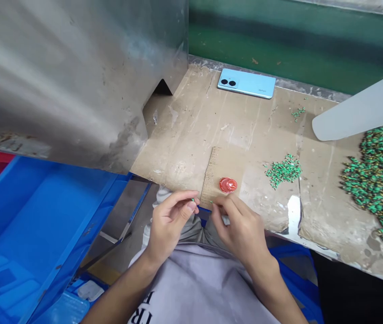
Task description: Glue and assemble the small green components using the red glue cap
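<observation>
My left hand (168, 220) is closed in a pinch near the table's front edge, with a tiny green piece (193, 199) between thumb and forefinger. A short gap to the right, my right hand (242, 227) also pinches; a speck of green shows at its fingertips, too small to name. Just beyond the right fingers sits a small round red object (228, 185) with a shiny top. It rests on a tan cardboard piece (225, 159) with a marked left edge. Farther right lies a small pile of green pieces (283, 171).
A big heap of green and yellowish pieces (380, 184) covers the right side. Above it, a pale grey tube-like object (360, 110) juts in. A light blue phone (247, 83) lies at the back. To the left are a metal housing (76, 81) and a blue bin (52, 216).
</observation>
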`<state>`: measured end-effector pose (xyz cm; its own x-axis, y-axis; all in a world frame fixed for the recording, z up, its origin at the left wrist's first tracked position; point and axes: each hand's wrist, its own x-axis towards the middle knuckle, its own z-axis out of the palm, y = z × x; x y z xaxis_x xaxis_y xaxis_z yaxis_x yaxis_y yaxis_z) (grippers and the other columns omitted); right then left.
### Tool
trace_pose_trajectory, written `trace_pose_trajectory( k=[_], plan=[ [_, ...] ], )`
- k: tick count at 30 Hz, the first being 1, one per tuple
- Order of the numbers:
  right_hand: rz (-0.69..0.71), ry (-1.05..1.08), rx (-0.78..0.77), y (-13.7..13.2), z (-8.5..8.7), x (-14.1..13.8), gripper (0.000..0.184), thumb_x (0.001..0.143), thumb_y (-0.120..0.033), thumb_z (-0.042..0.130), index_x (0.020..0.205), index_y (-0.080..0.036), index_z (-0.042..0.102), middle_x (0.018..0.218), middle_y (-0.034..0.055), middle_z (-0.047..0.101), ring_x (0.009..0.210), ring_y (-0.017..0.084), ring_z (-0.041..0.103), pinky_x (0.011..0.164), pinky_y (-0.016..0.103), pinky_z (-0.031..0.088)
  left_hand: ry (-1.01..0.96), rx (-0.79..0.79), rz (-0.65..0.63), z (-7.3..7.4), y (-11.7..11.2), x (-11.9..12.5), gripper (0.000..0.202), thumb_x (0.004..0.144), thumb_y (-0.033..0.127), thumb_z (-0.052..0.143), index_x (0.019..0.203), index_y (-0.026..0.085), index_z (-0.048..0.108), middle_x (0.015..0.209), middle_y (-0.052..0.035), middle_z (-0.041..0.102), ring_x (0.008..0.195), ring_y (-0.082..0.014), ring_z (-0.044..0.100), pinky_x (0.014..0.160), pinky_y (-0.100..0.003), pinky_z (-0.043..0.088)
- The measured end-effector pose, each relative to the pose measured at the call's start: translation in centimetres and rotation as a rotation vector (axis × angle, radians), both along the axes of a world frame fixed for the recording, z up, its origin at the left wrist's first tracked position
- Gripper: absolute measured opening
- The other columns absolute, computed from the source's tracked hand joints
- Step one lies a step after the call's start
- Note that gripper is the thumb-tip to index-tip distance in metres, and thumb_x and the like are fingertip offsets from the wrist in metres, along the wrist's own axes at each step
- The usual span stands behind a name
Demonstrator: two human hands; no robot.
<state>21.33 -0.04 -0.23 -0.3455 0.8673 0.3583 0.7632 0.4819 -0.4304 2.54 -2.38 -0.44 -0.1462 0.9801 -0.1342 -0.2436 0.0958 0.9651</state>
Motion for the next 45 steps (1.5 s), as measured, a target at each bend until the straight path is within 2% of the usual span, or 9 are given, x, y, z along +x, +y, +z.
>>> trace_pose_trajectory(
  k=[3,7,16,19,23,31,36,39,45],
  plan=[
    [-0.008,0.112,-0.017,-0.2,0.2,0.5,0.012,0.108,-0.011,0.058,0.104,-0.020,0.064,0.082,0.0004,0.066,0.066,0.016,0.065,0.065,0.029,0.049,-0.023,0.002,-0.012,0.3,0.1,0.2,0.015,0.099,0.024,0.084,0.113,0.024,0.088,0.097,-0.0028,0.086,0.080,-0.0126,0.081,0.080,-0.020,0.068],
    [0.040,0.165,-0.058,-0.4,0.7,0.6,0.016,0.107,-0.007,0.058,0.104,-0.022,0.062,0.082,0.0000,0.064,0.068,0.017,0.064,0.065,0.029,0.049,-0.044,0.007,-0.032,1.0,0.4,0.5,0.011,0.099,0.023,0.084,0.108,0.022,0.088,0.097,-0.0043,0.086,0.080,-0.0147,0.084,0.077,-0.022,0.070],
    [0.058,0.710,-0.314,-1.6,2.7,0.2,0.018,0.104,-0.007,0.064,0.102,-0.025,0.066,0.080,-0.0018,0.060,0.063,0.014,0.053,0.054,0.028,0.041,-0.017,0.076,-0.116,1.5,0.4,0.5,0.012,0.092,0.029,0.092,0.099,0.021,0.087,0.089,-0.0065,0.086,0.082,-0.0202,0.084,0.076,-0.028,0.070],
    [0.099,0.763,-0.355,-1.7,2.6,0.3,0.017,0.104,-0.008,0.065,0.103,-0.025,0.068,0.080,-0.0011,0.062,0.066,0.015,0.055,0.056,0.029,0.042,-0.021,0.139,-0.153,1.5,0.3,0.3,0.008,0.090,0.021,0.093,0.095,0.024,0.089,0.091,-0.0054,0.086,0.088,-0.0183,0.082,0.082,-0.026,0.068],
    [0.100,0.844,-0.401,-1.6,2.3,0.3,0.015,0.106,-0.011,0.064,0.103,-0.026,0.067,0.081,-0.0011,0.063,0.067,0.015,0.058,0.059,0.029,0.047,-0.191,0.125,-0.216,1.2,0.2,0.4,0.017,0.094,0.014,0.086,0.103,0.028,0.087,0.097,-0.0030,0.083,0.091,-0.0156,0.080,0.084,-0.025,0.067],
    [0.066,0.974,-0.469,-1.2,2.0,-0.2,0.012,0.109,-0.017,0.064,0.102,-0.025,0.068,0.085,-0.0008,0.070,0.073,0.015,0.069,0.065,0.025,0.057,-0.217,-0.008,-0.251,1.4,0.4,0.4,0.005,0.092,0.025,0.089,0.096,0.022,0.087,0.096,-0.0055,0.079,0.080,-0.0166,0.078,0.077,-0.028,0.069],
    [0.015,1.029,-0.484,-1.2,2.0,-0.3,0.011,0.110,-0.024,0.068,0.099,-0.024,0.069,0.082,-0.0007,0.069,0.063,0.014,0.063,0.053,0.023,0.050,-0.279,-0.082,-0.275,1.8,0.6,0.4,0.009,0.088,0.026,0.093,0.095,0.023,0.088,0.090,-0.0049,0.082,0.081,-0.0181,0.081,0.076,-0.028,0.069],
    [0.035,1.032,-0.481,-1.3,2.0,-0.2,0.011,0.109,-0.025,0.069,0.098,-0.025,0.069,0.081,-0.0007,0.068,0.062,0.014,0.061,0.055,0.024,0.052,-0.240,-0.087,-0.260,1.7,0.5,0.4,0.013,0.085,0.028,0.096,0.094,0.023,0.088,0.090,-0.0062,0.085,0.082,-0.0201,0.082,0.076,-0.029,0.070],
    [0.154,1.110,-0.525,-1.3,1.6,-0.1,0.011,0.109,-0.026,0.069,0.098,-0.025,0.071,0.081,0.0000,0.068,0.063,0.014,0.063,0.054,0.025,0.054,0.008,0.089,-0.200,1.6,0.4,0.2,0.014,0.085,0.017,0.095,0.093,0.028,0.092,0.097,-0.0064,0.088,0.093,-0.0200,0.084,0.083,-0.027,0.069]
  ],
)
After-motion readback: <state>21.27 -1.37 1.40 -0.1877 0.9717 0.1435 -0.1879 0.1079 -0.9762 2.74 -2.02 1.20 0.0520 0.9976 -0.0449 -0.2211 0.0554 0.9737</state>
